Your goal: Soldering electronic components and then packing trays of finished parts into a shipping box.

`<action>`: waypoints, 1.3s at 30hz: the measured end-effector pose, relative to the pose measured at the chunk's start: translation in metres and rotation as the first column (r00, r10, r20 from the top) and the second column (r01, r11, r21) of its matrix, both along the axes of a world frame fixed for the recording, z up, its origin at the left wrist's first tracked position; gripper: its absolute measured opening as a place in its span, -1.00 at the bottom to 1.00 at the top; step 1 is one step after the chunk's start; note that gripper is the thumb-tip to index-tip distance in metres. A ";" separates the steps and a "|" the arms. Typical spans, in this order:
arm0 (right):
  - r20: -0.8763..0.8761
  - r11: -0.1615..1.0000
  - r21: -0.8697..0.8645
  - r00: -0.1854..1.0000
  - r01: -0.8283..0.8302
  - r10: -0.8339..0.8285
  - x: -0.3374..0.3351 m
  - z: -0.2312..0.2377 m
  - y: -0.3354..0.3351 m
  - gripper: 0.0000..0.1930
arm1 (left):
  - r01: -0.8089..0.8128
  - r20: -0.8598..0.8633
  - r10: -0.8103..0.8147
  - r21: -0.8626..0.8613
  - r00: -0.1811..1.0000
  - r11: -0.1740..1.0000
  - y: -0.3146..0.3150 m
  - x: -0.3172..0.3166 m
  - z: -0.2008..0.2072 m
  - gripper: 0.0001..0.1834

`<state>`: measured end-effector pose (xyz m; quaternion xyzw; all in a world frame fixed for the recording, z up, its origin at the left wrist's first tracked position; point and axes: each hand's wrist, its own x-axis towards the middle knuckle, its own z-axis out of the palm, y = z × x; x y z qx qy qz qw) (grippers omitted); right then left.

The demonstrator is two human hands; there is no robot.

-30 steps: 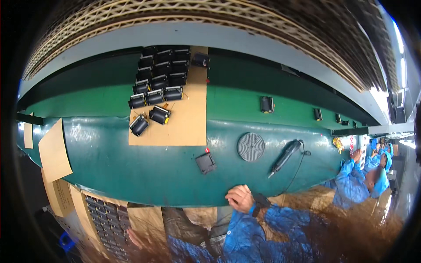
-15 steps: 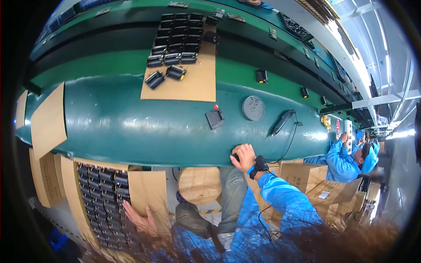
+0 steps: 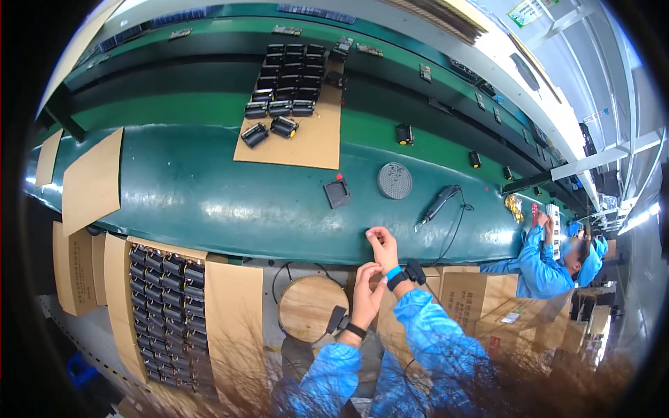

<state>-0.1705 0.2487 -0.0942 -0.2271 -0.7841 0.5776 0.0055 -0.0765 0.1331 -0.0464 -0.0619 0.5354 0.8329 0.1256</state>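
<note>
My right hand (image 3: 384, 249) is raised over the front edge of the green bench, loosely curled, thumb and fingers apart, with nothing visible in it. Just below it, my left hand (image 3: 366, 296) is partly open, its fingertips at the heel of the right hand near the blue wristband (image 3: 394, 272). No object shows in the left hand. Farther in on the bench lie a small black square tray-like fixture (image 3: 338, 194), a round grey perforated disc (image 3: 395, 181) and a dark corded hand tool (image 3: 439, 207).
Black box-shaped units stand in rows on a cardboard sheet (image 3: 306, 150). More fill an open carton (image 3: 118, 306) at lower left. A round wooden stool (image 3: 304, 306) stands below the bench edge. Cartons (image 3: 481, 296) and a co-worker in blue (image 3: 547, 261) are at right.
My left hand has left the carton of black units and moved right and up to my right hand. The right hand has lifted off the bench edge. The view has shifted slightly.
</note>
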 end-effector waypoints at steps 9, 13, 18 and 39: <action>0.269 0.709 -0.671 0.962 0.217 -0.040 0.030 0.008 0.024 -0.82 | 0.405 -0.024 -0.426 -0.264 0.904 0.875 0.006 -0.001 0.020 -0.89; -0.022 0.610 -0.789 0.995 -0.077 0.097 0.102 -0.017 0.032 -0.73 | 0.177 0.024 -0.175 -0.141 0.984 0.974 0.020 -0.019 -0.004 -0.91; 0.019 0.977 -0.090 0.981 -0.191 0.194 0.141 0.099 0.035 -0.59 | 0.211 0.088 -0.195 -0.257 0.977 0.943 0.033 -0.028 -0.012 -0.88; -0.109 0.971 -0.228 0.993 -0.069 0.045 0.051 0.060 0.094 -0.82 | 0.225 0.314 -0.138 -0.260 0.939 0.939 -0.016 0.007 0.048 -0.57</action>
